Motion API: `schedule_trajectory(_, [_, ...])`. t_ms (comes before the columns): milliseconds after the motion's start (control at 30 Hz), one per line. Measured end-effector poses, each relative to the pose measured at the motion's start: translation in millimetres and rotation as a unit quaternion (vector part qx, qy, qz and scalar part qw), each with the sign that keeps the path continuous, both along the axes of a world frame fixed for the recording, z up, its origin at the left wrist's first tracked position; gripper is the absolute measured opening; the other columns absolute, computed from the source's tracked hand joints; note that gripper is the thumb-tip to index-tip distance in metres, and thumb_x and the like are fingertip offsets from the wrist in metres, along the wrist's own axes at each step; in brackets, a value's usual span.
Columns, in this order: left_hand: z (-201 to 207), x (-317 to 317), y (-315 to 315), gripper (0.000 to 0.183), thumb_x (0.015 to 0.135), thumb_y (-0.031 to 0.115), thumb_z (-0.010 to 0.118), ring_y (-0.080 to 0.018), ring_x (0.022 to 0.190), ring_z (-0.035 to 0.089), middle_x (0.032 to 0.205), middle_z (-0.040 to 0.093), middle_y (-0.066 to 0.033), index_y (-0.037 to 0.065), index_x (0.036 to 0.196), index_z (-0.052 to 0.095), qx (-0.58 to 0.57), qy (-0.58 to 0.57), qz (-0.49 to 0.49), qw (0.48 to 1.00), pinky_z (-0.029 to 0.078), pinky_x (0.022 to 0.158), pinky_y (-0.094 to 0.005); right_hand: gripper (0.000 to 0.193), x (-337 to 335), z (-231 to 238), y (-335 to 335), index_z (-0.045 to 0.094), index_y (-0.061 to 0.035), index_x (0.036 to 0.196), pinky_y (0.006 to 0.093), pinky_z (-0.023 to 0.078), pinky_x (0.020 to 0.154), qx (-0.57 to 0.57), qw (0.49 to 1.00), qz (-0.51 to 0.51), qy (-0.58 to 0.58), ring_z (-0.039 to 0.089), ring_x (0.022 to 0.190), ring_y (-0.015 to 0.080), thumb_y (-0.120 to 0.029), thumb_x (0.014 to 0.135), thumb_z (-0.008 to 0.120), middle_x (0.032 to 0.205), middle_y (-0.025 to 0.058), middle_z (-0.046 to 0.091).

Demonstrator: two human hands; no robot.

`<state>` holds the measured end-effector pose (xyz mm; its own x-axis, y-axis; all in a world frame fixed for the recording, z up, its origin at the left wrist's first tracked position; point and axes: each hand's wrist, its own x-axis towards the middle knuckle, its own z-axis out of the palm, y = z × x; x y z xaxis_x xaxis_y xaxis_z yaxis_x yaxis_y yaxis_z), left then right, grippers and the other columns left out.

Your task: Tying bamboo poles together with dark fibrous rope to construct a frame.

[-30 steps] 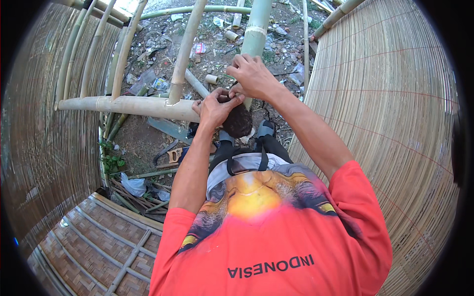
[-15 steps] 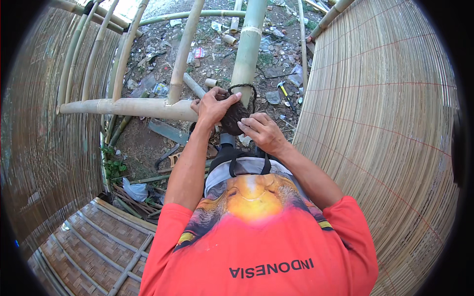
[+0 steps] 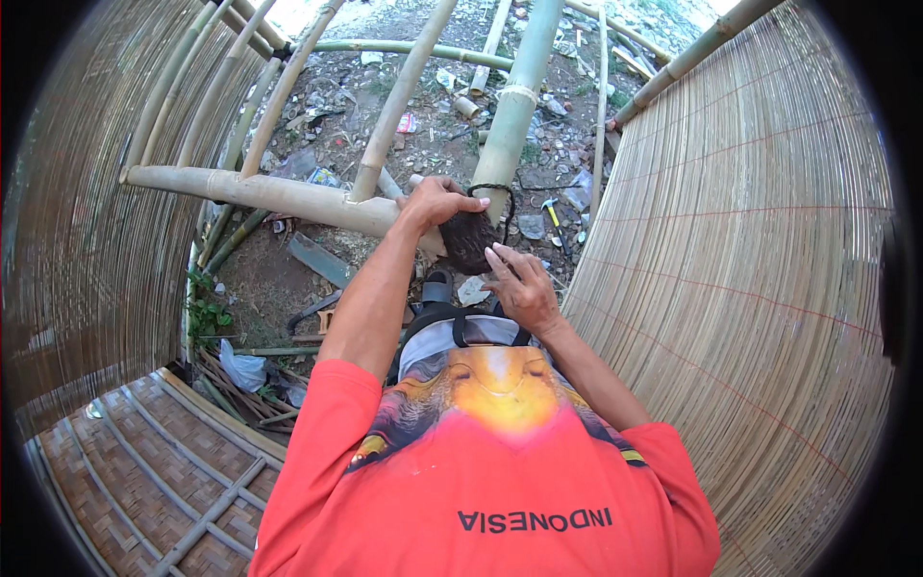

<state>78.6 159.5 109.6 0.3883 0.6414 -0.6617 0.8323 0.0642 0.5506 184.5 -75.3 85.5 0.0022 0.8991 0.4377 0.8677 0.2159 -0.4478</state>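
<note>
A dark, shaggy fibre rope lashing [image 3: 468, 242] wraps the joint between a thick green bamboo pole [image 3: 514, 120] and the end of a paler bamboo crosspiece [image 3: 279, 197]. My left hand [image 3: 437, 204] is closed over the lashing's upper left side, thumb pressed near the green pole; its other fingertips are partly hidden behind the joint. At the lower right of the bundle, my right hand [image 3: 524, 288] has its fingers stretched apart, the tips close to or touching the fibres. One loose strand loops around the green pole's right side.
Slimmer bamboo bars [image 3: 404, 101] rise from the crosspiece. A slatted bamboo blind [image 3: 731, 260] hangs at the right, another [image 3: 87, 212] at the left. A yellow-and-black hammer [image 3: 555, 223] lies on the littered ground. A woven bamboo panel [image 3: 144, 471] is at lower left.
The view has shifted, so the poles appear farther right and tilted. My right hand's fingers have spread from a pinch on the fibres. My left hand stays at the lashing.
</note>
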Motion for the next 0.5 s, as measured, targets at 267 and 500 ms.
schedule_trajectory(267, [-26, -6, 9, 0.065, 0.062, 0.056, 0.095, -0.0270, 0.108, 0.067, 0.108, 0.074, -0.0127, 0.007, 0.101, 0.078, 0.011, -0.057, 0.013, 0.998, 0.046, 0.099, -0.0410, 0.056, 0, 11, 5, 0.068, -0.0094, 0.132, 0.0446, 0.052, 0.092, -0.032, 0.997, -0.015, 0.062, 0.065, 0.101, 0.0305, -0.011, 0.078, 0.082, 0.131, 0.0136, 0.063])
schedule_trajectory(500, [-21, -9, 2, 0.066, 0.063, 0.054, 0.095, -0.0237, 0.097, 0.070, 0.102, 0.075, -0.0124, 0.002, 0.098, 0.077, 0.043, -0.072, 0.019, 0.996, 0.052, 0.087, -0.0356, 0.074, 42, -36, 7, 0.048, -0.0019, 0.152, 0.0440, 0.050, 0.101, -0.252, 0.898, -0.316, 0.172, 0.061, 0.118, 0.0378, -0.014, 0.086, 0.080, 0.134, 0.0241, 0.058])
